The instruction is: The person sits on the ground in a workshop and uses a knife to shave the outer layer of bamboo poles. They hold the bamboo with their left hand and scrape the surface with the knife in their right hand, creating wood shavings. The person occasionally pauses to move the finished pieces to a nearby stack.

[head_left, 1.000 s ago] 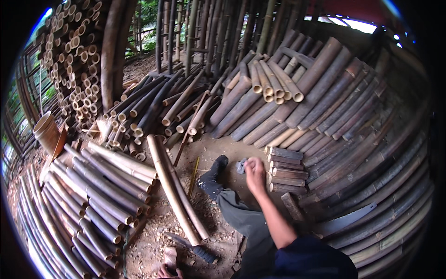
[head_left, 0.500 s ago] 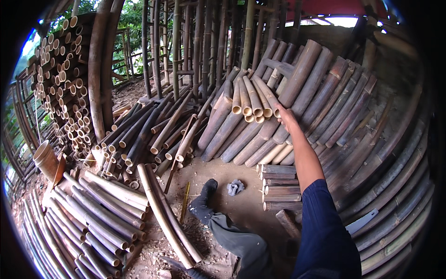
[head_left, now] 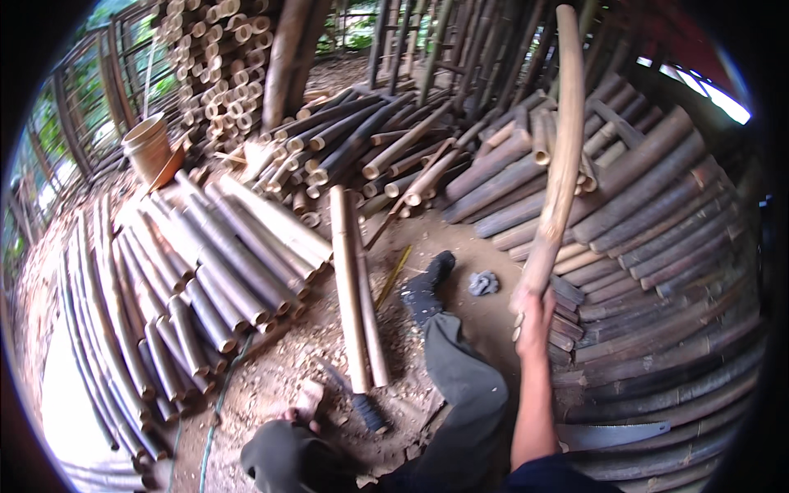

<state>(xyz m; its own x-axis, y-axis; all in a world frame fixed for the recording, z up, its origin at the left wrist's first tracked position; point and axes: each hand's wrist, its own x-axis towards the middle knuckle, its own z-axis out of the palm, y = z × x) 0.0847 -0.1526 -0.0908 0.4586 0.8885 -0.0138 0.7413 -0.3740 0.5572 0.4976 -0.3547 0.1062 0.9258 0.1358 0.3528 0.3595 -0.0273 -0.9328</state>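
My right hand (head_left: pixel 534 316) is closed around the lower end of a pale, slightly bent bamboo pole (head_left: pixel 563 140). The pole stands nearly upright in front of the stacked bamboo. Beside my bent left knee (head_left: pixel 283 460), a blurred skin-coloured patch may be the fingers of my left hand (head_left: pixel 302 421); what they do cannot be made out. Close to it are a tan wood block (head_left: pixel 311 397) and a knife with a black-wrapped handle (head_left: pixel 369 413) on the ground. Two long bamboo poles (head_left: pixel 350 287) lie side by side between the piles.
Cut bamboo poles (head_left: pixel 205 287) lie in rows at left. Thick dark bamboo (head_left: pixel 641 189) is stacked at right, with a handsaw (head_left: pixel 616 434) on lower poles. A grey crumpled cloth (head_left: pixel 483 283), a yellow measuring stick (head_left: pixel 394 275) and my dark boot (head_left: pixel 427 287) are mid-floor. A bucket (head_left: pixel 148 148) stands far left.
My right hand has drawn the pale bamboo pole out of the right stack and brought it nearer, raised upright. The view has turned left and down, bringing my left knee into sight.
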